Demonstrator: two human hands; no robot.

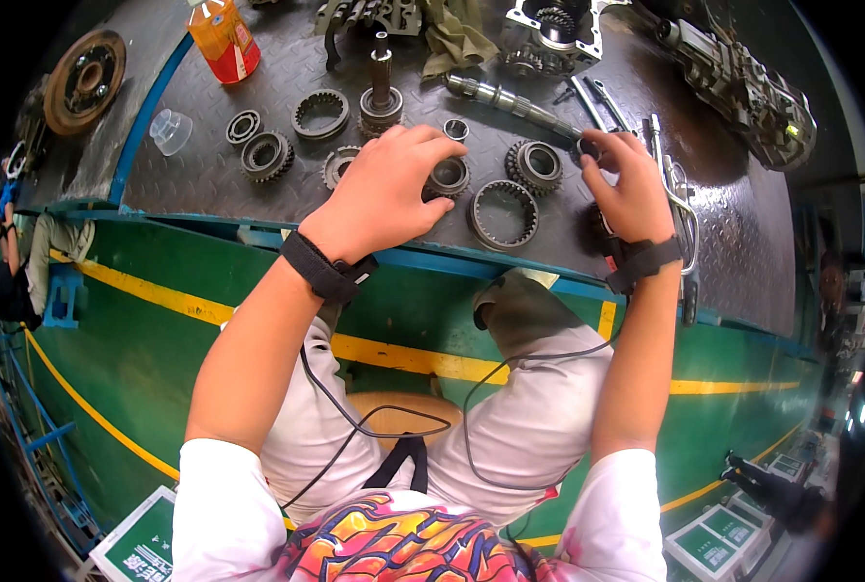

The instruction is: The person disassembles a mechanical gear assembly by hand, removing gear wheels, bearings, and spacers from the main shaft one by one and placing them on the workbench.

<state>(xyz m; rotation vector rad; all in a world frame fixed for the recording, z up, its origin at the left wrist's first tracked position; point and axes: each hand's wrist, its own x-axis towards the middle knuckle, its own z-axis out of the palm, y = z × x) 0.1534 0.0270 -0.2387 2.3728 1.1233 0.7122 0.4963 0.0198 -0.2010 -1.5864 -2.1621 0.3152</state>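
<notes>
My left hand curls over a gear on the bench; my right hand pinches the shaft end, ring between them

The workbench top is dark grey with a diamond tread pattern, its edge blue. The bottle is orange, and the gears are dull grey.

Bright even daylight, sharp centre, soft shadows, strong fisheye bending and black vignette at the rim
</notes>
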